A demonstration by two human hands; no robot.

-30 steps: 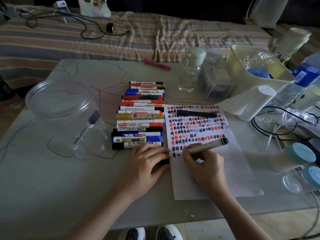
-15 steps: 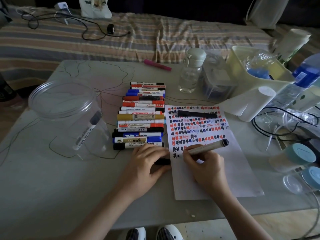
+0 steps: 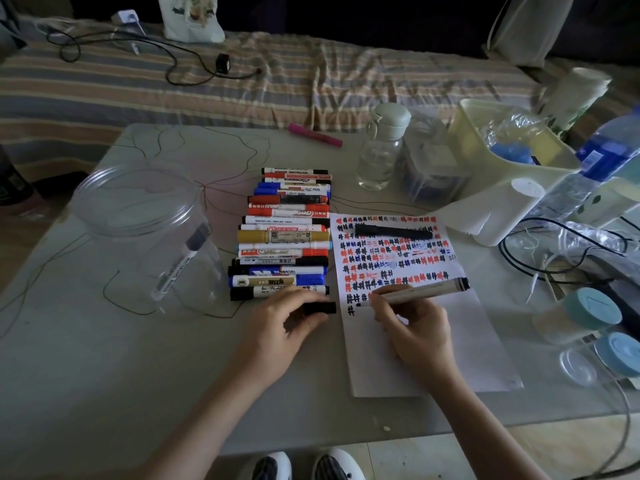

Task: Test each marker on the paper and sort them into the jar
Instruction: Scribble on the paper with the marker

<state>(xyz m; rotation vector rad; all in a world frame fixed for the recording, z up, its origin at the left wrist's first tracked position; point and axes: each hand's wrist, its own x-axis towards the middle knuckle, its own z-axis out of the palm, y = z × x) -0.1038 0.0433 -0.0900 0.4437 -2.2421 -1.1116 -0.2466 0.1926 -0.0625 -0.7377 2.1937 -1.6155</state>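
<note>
Currently testing | right hand (image 3: 415,327) pinching marker (image 3: 424,290), tip on paper (image 3: 415,341) | left hand (image 3: 277,327) gripping cap (image 3: 320,308) | next: recap, drop into jar (image 3: 145,233)

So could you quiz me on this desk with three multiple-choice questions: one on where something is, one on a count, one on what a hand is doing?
1. Where is the clear jar? A left of the marker row B on the paper C on the bed
2. Markers inside the jar? A none B one C five
3. The right hand is: A empty B writing with a marker C capping

A: jar stands left of the row. B: one marker leans inside. B: tip touches the paper.
</note>
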